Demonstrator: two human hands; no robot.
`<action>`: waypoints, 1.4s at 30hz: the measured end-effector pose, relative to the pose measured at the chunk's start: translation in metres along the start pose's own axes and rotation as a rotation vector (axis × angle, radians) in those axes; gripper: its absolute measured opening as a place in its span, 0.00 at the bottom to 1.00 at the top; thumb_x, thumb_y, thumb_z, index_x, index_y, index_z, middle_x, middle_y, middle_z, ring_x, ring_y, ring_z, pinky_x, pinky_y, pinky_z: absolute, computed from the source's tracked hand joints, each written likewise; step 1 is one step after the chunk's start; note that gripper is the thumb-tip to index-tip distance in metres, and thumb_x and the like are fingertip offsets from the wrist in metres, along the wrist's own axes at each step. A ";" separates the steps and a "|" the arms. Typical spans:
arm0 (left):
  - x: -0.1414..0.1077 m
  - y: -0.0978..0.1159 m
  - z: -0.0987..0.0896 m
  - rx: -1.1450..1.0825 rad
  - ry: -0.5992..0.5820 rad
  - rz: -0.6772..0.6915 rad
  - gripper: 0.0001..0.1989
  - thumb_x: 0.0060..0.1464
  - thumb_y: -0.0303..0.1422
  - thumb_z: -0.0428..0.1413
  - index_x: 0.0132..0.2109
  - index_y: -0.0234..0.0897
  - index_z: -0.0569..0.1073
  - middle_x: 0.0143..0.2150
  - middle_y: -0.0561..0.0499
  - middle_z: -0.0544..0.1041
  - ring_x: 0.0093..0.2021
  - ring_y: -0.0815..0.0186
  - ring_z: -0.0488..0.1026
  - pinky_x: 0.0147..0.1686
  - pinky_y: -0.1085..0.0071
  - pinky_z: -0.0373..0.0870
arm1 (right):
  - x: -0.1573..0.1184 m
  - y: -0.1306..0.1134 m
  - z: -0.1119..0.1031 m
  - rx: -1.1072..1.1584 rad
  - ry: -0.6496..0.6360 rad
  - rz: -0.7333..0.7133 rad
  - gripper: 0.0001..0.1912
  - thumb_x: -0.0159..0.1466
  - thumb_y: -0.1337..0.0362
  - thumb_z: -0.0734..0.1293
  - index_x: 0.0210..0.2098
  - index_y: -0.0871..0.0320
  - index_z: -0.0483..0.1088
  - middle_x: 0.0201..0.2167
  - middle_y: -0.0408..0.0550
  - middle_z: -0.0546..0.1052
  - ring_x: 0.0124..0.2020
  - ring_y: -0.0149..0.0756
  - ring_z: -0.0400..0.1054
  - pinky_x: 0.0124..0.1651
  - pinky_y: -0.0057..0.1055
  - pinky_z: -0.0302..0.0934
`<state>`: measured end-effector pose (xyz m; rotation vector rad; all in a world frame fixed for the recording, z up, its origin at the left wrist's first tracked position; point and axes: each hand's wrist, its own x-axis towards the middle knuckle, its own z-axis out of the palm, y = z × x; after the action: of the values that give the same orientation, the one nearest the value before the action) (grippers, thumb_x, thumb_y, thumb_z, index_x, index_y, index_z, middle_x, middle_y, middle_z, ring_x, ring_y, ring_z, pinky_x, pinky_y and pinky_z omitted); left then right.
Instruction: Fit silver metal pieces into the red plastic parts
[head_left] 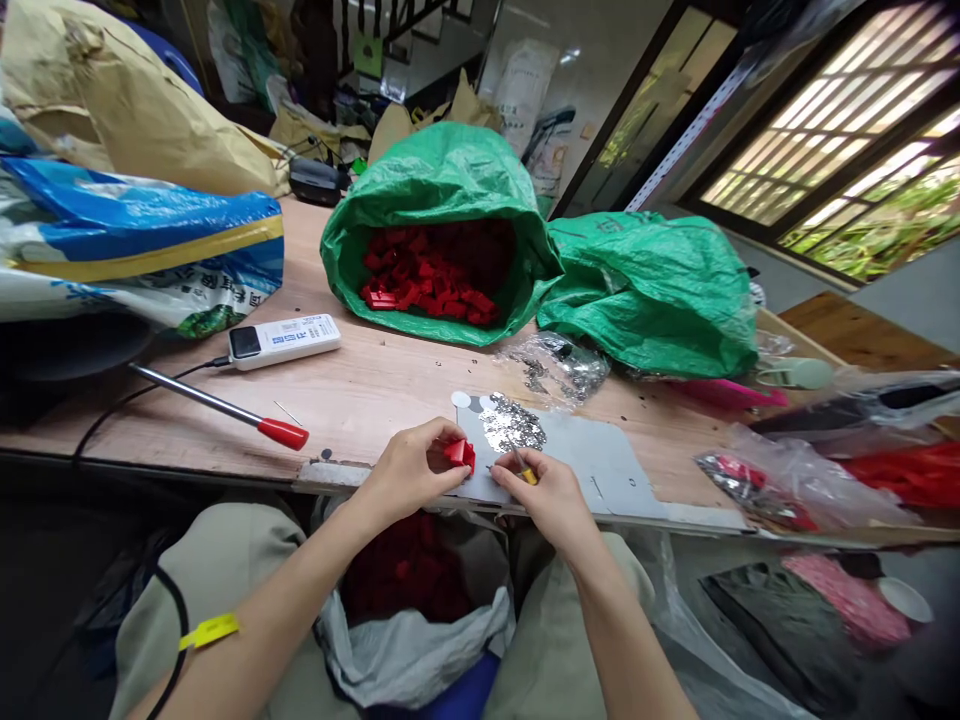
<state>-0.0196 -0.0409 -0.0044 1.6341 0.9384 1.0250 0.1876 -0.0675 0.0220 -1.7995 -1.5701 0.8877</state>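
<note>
My left hand is closed around a small red plastic part, pinched between thumb and fingers over the table's front edge. Close by on the right, my right hand holds a slim tool with a yellow handle; its kind is unclear. A tiny dark piece shows at my right fingertips, too small to name. Just beyond both hands, a pile of small shiny metal pieces lies on a grey sheet. Below, between my knees, an open whitish bag contains more red parts.
A green sack full of red parts lies open at the back, beside a second green sack. A clear bag of metal pieces is nearer. To the left are a white device and a red-tipped metal lever.
</note>
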 end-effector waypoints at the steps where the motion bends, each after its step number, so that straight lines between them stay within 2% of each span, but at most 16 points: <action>1: 0.000 -0.002 0.001 -0.021 0.003 -0.008 0.11 0.50 0.31 0.62 0.43 0.38 0.74 0.39 0.52 0.80 0.39 0.65 0.79 0.43 0.72 0.76 | 0.003 0.000 0.003 0.077 -0.015 0.003 0.16 0.54 0.51 0.71 0.30 0.58 0.74 0.29 0.45 0.76 0.32 0.37 0.68 0.34 0.31 0.59; 7: 0.001 -0.008 0.003 -0.083 -0.024 -0.018 0.13 0.50 0.31 0.63 0.44 0.37 0.74 0.41 0.49 0.80 0.42 0.63 0.79 0.47 0.69 0.75 | 0.020 -0.007 0.008 0.217 -0.154 0.101 0.20 0.50 0.50 0.74 0.34 0.58 0.72 0.23 0.40 0.72 0.22 0.30 0.60 0.24 0.27 0.51; 12: 0.000 -0.002 0.001 -0.055 -0.059 0.027 0.09 0.52 0.28 0.60 0.42 0.38 0.75 0.40 0.51 0.79 0.41 0.65 0.78 0.46 0.71 0.74 | 0.032 -0.008 0.006 0.218 -0.257 0.053 0.21 0.48 0.52 0.76 0.33 0.58 0.69 0.21 0.38 0.72 0.22 0.30 0.62 0.26 0.27 0.54; 16: 0.001 0.001 0.000 -0.042 -0.055 0.020 0.09 0.51 0.27 0.60 0.42 0.38 0.76 0.39 0.51 0.79 0.41 0.65 0.78 0.45 0.72 0.74 | 0.038 -0.008 0.010 0.199 -0.272 0.035 0.22 0.47 0.53 0.76 0.34 0.58 0.67 0.21 0.41 0.75 0.23 0.32 0.64 0.28 0.28 0.55; 20: 0.001 0.002 0.002 -0.020 -0.032 0.022 0.09 0.51 0.27 0.61 0.42 0.37 0.75 0.40 0.51 0.80 0.40 0.65 0.78 0.44 0.72 0.74 | 0.035 -0.005 0.011 0.178 -0.247 0.021 0.24 0.49 0.49 0.76 0.35 0.58 0.68 0.22 0.42 0.75 0.22 0.31 0.63 0.25 0.27 0.53; 23: 0.000 0.003 0.003 0.024 -0.008 0.044 0.08 0.52 0.28 0.61 0.41 0.37 0.75 0.38 0.51 0.79 0.39 0.65 0.78 0.43 0.72 0.74 | 0.028 0.000 0.002 0.184 -0.230 0.005 0.24 0.57 0.44 0.71 0.39 0.58 0.70 0.28 0.45 0.77 0.22 0.31 0.63 0.24 0.28 0.53; 25: -0.001 0.004 0.004 0.065 0.003 0.061 0.08 0.52 0.27 0.61 0.41 0.37 0.76 0.38 0.51 0.79 0.39 0.65 0.77 0.43 0.72 0.74 | 0.021 0.004 -0.008 0.136 -0.223 -0.063 0.22 0.64 0.45 0.65 0.42 0.58 0.72 0.32 0.47 0.77 0.25 0.33 0.66 0.26 0.29 0.56; 27: -0.002 0.003 0.005 0.082 -0.002 0.067 0.09 0.52 0.27 0.61 0.42 0.38 0.76 0.38 0.52 0.79 0.39 0.65 0.77 0.43 0.72 0.74 | 0.014 0.007 -0.018 0.032 -0.253 -0.174 0.20 0.69 0.48 0.61 0.44 0.57 0.75 0.37 0.50 0.77 0.33 0.37 0.70 0.33 0.31 0.61; 30: -0.002 -0.001 0.004 0.044 -0.027 0.038 0.09 0.52 0.27 0.61 0.42 0.39 0.75 0.38 0.52 0.79 0.40 0.65 0.78 0.45 0.72 0.74 | 0.007 0.008 -0.026 -0.089 -0.305 -0.285 0.14 0.69 0.56 0.63 0.44 0.55 0.77 0.42 0.50 0.78 0.42 0.40 0.71 0.42 0.33 0.62; 33: 0.000 -0.007 0.004 -0.006 -0.053 -0.022 0.09 0.52 0.28 0.62 0.42 0.39 0.75 0.39 0.52 0.80 0.41 0.64 0.79 0.46 0.71 0.75 | 0.007 0.006 -0.024 -0.118 -0.310 -0.308 0.09 0.67 0.61 0.65 0.41 0.55 0.77 0.39 0.47 0.80 0.40 0.39 0.72 0.40 0.31 0.61; 36: 0.002 -0.010 0.003 -0.036 -0.068 -0.066 0.08 0.52 0.28 0.63 0.41 0.38 0.76 0.38 0.52 0.81 0.41 0.63 0.79 0.46 0.70 0.75 | 0.013 0.006 -0.022 -0.108 -0.319 -0.330 0.09 0.66 0.63 0.65 0.39 0.56 0.78 0.36 0.46 0.81 0.37 0.37 0.72 0.39 0.30 0.61; 40: 0.003 -0.008 0.003 -0.050 -0.067 -0.097 0.09 0.52 0.29 0.63 0.42 0.38 0.77 0.39 0.51 0.81 0.42 0.62 0.80 0.46 0.69 0.76 | 0.019 0.008 -0.022 -0.053 -0.343 -0.322 0.10 0.67 0.62 0.65 0.39 0.56 0.79 0.35 0.46 0.81 0.35 0.37 0.72 0.37 0.29 0.61; 42: 0.003 -0.008 0.004 -0.048 -0.063 -0.106 0.09 0.52 0.30 0.63 0.42 0.38 0.77 0.39 0.51 0.82 0.42 0.62 0.80 0.46 0.69 0.76 | 0.020 0.010 -0.023 -0.024 -0.367 -0.282 0.12 0.67 0.60 0.64 0.39 0.55 0.80 0.31 0.45 0.80 0.28 0.35 0.70 0.31 0.28 0.59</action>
<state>-0.0160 -0.0379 -0.0119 1.5516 0.9411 0.9124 0.2131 -0.0493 0.0261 -1.4351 -2.0102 1.1063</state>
